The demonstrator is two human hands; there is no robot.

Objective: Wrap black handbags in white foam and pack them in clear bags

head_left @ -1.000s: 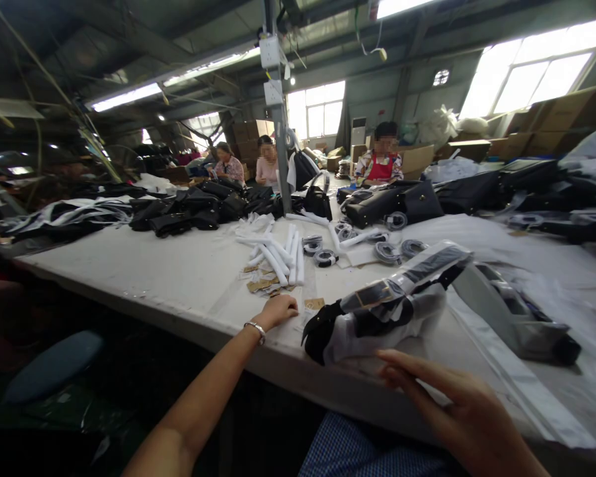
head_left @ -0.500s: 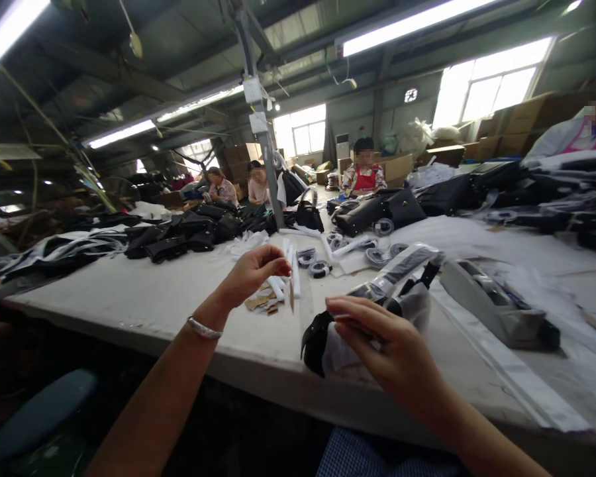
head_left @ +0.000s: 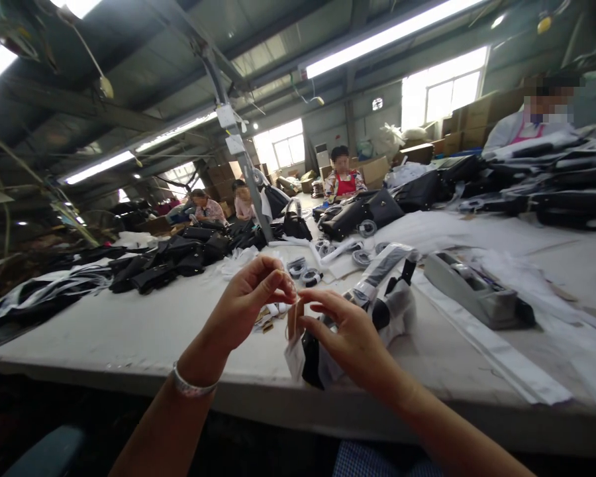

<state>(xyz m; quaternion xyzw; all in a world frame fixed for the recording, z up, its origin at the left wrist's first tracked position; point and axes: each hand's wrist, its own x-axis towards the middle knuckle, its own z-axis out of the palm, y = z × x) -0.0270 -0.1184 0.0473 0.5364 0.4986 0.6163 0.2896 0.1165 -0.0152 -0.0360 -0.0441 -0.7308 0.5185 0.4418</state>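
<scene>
My left hand (head_left: pixel 248 298), with a bracelet on its wrist, is raised above the table's near edge and pinches the thin string of a small brown paper tag (head_left: pixel 293 318). My right hand (head_left: pixel 345 338) meets it from the right, fingertips pinched on the same tag. Just behind my hands lies a black bag wrapped in white paper and clear plastic (head_left: pixel 382 298). A small heap of brown tags (head_left: pixel 265 318) and white paper rolls (head_left: pixel 278 308) lies on the table beyond my left hand.
A long white work table (head_left: pixel 129 331) carries black bags (head_left: pixel 173 262), rolled straps (head_left: pixel 302 271), a tape dispenser (head_left: pixel 477 298) and white paper strips. Several people sit at the far side, one at the right. A metal post (head_left: pixel 243 172) rises mid-table. A blue stool (head_left: pixel 44 454) stands lower left.
My left hand picked a tag off the table and lifted it. My right hand rose from the table edge to join it. The camera tilted up and to the right.
</scene>
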